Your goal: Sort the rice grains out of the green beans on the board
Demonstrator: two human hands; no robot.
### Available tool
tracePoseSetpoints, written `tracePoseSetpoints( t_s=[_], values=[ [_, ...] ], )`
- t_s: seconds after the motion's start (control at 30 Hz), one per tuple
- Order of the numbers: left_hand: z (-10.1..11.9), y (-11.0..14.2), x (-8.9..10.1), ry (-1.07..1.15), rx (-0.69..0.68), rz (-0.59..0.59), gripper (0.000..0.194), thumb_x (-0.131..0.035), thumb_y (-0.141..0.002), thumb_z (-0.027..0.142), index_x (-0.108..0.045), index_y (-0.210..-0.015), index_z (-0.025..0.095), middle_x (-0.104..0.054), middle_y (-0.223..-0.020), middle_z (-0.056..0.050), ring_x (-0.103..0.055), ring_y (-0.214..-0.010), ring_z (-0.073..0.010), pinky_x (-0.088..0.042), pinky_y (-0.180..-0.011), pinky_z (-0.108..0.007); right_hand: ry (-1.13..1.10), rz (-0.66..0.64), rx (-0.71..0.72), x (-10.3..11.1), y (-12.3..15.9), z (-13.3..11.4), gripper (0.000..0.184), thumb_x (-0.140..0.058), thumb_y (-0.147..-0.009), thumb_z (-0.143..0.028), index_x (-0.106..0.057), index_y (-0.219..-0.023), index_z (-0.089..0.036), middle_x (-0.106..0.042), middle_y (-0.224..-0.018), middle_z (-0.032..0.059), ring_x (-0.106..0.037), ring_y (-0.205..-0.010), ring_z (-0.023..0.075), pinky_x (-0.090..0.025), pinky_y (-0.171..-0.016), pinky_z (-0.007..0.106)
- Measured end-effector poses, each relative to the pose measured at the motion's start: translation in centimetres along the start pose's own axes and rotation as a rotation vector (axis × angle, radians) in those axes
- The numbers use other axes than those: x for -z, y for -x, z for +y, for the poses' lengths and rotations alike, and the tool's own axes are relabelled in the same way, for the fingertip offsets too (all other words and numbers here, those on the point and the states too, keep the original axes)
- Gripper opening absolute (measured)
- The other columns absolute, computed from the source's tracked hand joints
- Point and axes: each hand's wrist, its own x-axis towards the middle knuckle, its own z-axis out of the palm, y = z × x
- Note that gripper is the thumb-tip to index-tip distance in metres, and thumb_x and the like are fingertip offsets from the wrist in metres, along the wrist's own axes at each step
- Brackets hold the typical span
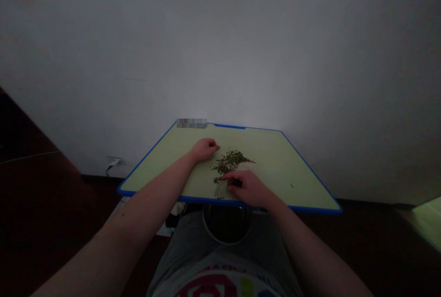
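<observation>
Well, the small brown bits (229, 160) lie in a loose heap on the pale table (275, 152), just below the middle of the frame. The right hand (246, 187), under the heap, pokes its pointer finger at a few strays; the other fingers bend in, and I can't tell if they hide anything. The left hand (205, 149), left of the heap, has curled fingers; I can't tell if they pinch a bit. If either hand bumps the heap, bits could scatter. A hard push down-frame could send some over the blue edge (203, 201), maybe beside the bowl (228, 243).
</observation>
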Motion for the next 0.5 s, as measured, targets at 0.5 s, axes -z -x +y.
tracePoseSetpoints(
  t_s=[0.5],
  values=[
    [0.1, 0.1, 0.1, -0.004, 0.003, 0.008, 0.034, -0.048, -0.072, 0.046, -0.062, -0.069, 0.015, -0.057, -0.06, -0.001, -0.046, -0.056, -0.012, -0.033, -0.054, -0.026, -0.02, 0.093, -0.086, 0.8, 3.0, 0.8, 0.033, -0.052, -0.072, -0.012, -0.063, -0.102, -0.019, -0.063, -0.071, -0.0002, -0.055, -0.063, 0.0117, -0.04, -0.058, 0.022]
  ],
)
